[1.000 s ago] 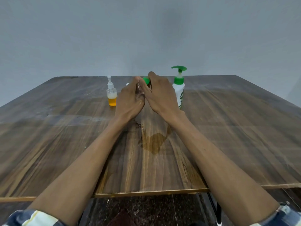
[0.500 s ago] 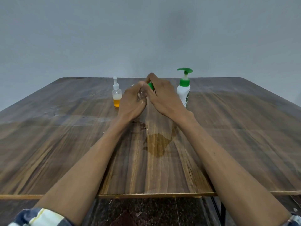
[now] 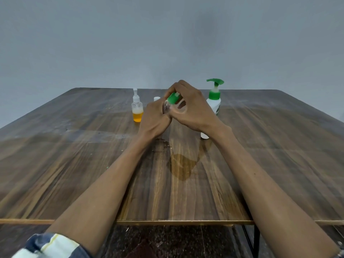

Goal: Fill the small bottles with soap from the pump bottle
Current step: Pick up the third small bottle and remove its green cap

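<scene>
My left hand [image 3: 155, 118] grips the body of a small clear bottle [image 3: 167, 107], tilted, held off the table [image 3: 74, 164]. My right hand [image 3: 191, 108] curls over its green cap [image 3: 173, 97], fingers pinched round it. Just right of my right hand stands the white pump bottle [image 3: 214, 101] with green pump head; its label print is too small to read. Left of my left hand stands a small spray bottle [image 3: 137, 110], part filled with orange soap. A white cap [image 3: 157, 98] sits beyond my left fingers.
</scene>
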